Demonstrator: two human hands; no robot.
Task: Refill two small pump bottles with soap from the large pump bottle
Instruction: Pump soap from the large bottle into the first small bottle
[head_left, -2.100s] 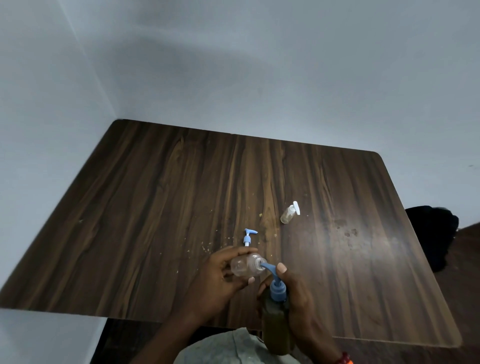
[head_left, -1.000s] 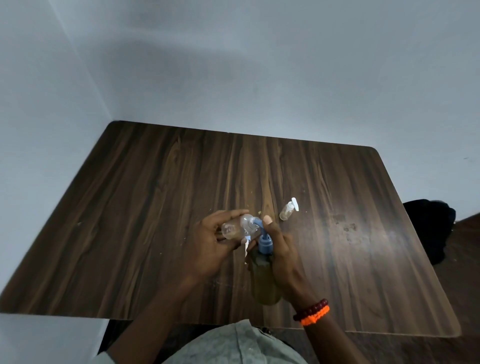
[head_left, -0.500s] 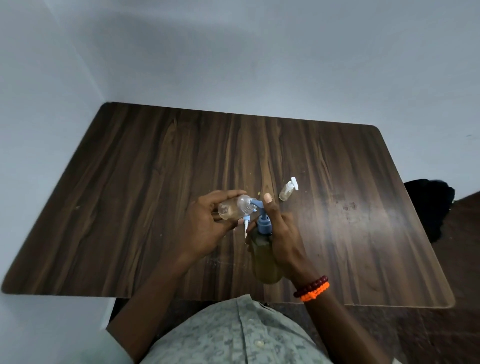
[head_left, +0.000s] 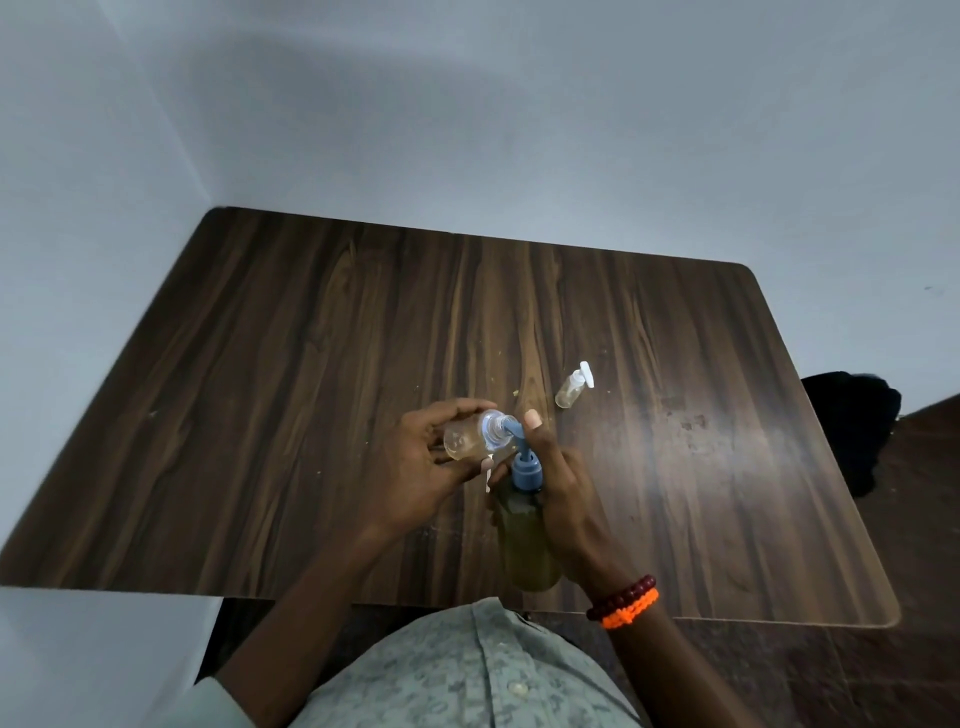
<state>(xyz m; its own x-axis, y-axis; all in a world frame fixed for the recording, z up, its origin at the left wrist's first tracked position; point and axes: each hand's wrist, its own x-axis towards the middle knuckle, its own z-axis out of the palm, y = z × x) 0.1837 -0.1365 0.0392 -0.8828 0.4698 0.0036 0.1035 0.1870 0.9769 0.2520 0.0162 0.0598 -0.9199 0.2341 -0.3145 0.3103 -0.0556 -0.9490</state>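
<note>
Now | left grip (head_left: 415, 467) holds clear bottle (head_left: 467, 439) | right grip (head_left: 563, 493) grips amber bottle (head_left: 524, 545)

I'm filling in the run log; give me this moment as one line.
step: filling first small bottle | left hand: holds it at spout | right hand: grips large pump bottle, finger on pump | second small bottle: lying on table

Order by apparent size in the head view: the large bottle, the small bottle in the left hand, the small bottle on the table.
1. Large bottle, clearly biggest.
2. Held small bottle.
3. Small bottle on the table, smallest; but it lies farther from the camera, so these two may be alike.
</note>
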